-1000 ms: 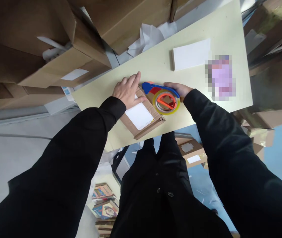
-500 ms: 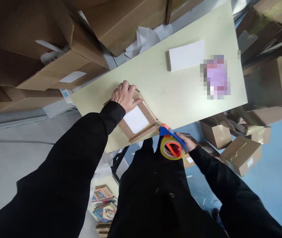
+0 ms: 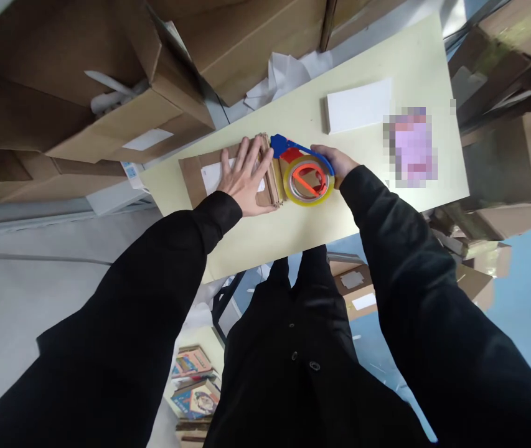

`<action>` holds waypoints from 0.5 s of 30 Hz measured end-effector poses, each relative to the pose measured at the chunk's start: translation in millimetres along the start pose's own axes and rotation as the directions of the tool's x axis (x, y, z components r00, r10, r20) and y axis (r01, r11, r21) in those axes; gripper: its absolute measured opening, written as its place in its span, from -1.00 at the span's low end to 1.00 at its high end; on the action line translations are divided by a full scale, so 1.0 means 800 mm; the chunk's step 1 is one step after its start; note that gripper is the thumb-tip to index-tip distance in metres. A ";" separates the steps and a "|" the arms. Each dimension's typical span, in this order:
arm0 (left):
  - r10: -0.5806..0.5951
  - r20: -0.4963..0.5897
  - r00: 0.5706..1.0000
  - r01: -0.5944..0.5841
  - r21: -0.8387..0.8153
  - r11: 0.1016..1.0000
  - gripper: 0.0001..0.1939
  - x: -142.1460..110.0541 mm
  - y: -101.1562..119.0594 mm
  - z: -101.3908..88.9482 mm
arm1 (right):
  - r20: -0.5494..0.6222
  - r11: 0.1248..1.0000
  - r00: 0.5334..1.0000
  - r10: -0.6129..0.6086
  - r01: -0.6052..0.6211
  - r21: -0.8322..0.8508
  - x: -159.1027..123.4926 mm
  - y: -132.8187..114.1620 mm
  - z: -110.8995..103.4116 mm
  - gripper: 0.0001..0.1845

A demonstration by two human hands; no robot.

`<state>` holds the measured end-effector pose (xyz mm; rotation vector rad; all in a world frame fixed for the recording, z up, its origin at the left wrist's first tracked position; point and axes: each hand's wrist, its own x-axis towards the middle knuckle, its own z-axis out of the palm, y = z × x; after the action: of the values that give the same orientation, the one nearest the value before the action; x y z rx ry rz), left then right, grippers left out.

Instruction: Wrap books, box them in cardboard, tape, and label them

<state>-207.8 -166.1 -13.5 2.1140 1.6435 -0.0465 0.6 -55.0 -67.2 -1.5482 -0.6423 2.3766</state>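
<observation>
A flat brown cardboard parcel [image 3: 195,177] with a white label [image 3: 211,178] lies on the pale table [image 3: 246,242]. My left hand [image 3: 246,177] rests on the parcel with its fingers spread, covering part of the label. In my right hand [image 3: 337,165] is a tape dispenser [image 3: 309,180], blue and orange-red with a roll of yellowish clear tape. Its blue head is at the parcel's right edge, by my left fingertips. Whether tape sticks to the cardboard there I cannot make out.
A stack of white paper or cards [image 3: 359,106] and a blurred-out purple item [image 3: 412,146] lie on the table's right part. Large open cartons [image 3: 120,118] stand along the back. More boxes [image 3: 493,158] are piled at right. Books [image 3: 197,398] lie below at left.
The parcel has turned and moved away from the table's front edge. My left hand has gone from gripping its edge to lying spread on it. My right hand has raised the dispenser to the parcel's side.
</observation>
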 end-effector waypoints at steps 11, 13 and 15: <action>-0.209 -0.085 0.974 0.201 -0.091 0.975 0.23 -0.002 0.008 0.020 | 0.060 0.994 0.995 0.081 -0.085 0.072 -0.100 0.147 -0.020 -0.74; -0.272 -0.108 0.956 0.257 -0.134 0.957 0.27 -0.007 0.011 0.026 | 0.035 0.988 0.996 0.078 -0.082 0.134 -0.108 0.170 -0.011 -0.72; -0.315 -0.086 0.945 0.299 -0.158 0.941 0.30 -0.015 0.006 0.026 | 0.017 0.980 0.997 0.071 -0.072 0.185 -0.101 0.171 -0.006 -0.71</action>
<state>-201.9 -185.3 -27.1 1.7656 1.9686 0.0896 44.5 -208.0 -69.6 -1.5044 -0.3605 2.4190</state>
